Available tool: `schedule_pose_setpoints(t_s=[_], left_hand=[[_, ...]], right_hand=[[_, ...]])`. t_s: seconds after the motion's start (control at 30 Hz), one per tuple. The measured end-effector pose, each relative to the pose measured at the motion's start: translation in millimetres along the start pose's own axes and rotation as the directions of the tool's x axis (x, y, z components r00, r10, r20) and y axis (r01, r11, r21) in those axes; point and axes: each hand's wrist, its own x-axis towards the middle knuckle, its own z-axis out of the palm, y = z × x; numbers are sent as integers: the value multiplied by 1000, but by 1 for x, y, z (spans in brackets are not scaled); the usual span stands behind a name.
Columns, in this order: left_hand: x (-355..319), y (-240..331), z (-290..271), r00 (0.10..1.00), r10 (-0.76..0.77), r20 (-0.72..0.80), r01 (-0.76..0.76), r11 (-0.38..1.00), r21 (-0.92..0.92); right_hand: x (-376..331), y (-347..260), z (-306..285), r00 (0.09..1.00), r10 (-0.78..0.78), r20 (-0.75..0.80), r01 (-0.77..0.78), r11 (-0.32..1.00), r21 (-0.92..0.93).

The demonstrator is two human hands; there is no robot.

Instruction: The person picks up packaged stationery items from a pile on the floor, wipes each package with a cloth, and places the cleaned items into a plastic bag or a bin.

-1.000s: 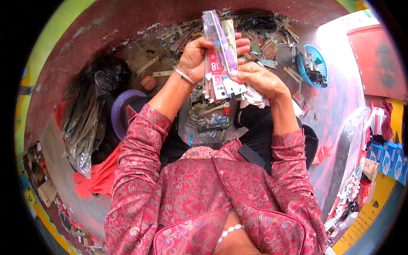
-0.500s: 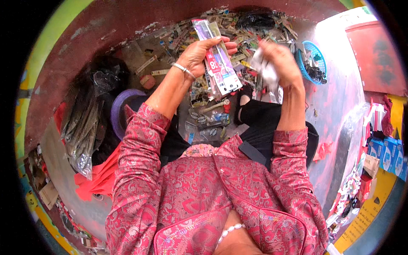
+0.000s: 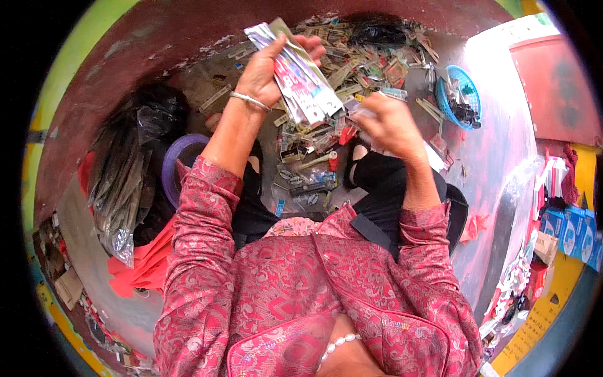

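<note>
My left hand (image 3: 267,72) is closed round flat, glossy packages (image 3: 301,85) with pink, purple and white printing. They lean with the lower end toward my right hand, above a heap of small packaged items (image 3: 339,69) on the floor. To the right of the packages' lower end, my right hand (image 3: 392,125) has its fingers curled together. Something pale shows at its fingertips, too covered to make out. A white piece (image 3: 434,157) shows behind my right wrist, over my right leg; whether it reaches into the hand is hidden.
A blue mesh basket (image 3: 457,97) with dark items stands to the right of the heap. At left are a black plastic bag (image 3: 163,113), a purple ring-shaped rim (image 3: 176,166) and red cloth (image 3: 147,261). Blue boxes (image 3: 571,232) sit at far right. A low maroon wall (image 3: 157,38) curves behind.
My left hand has moved left with the packages, which now tilt more. My right hand has come down and slightly left; the blurred white thing that showed at its fingers is now mostly hidden.
</note>
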Motion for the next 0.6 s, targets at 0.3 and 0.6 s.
schedule_pose_setpoints(t_s=[0.3, 0.6], left_hand=[[-12, -47, 12, 916, -390, 95, 336, 874, 351], [-25, -44, 28, 892, -442, 101, 343, 803, 488]], right_hand=[[44, -27, -21, 786, -109, -608, 242, 960, 140], [51, 67, -23, 604, 165, -780, -275, 961, -10]])
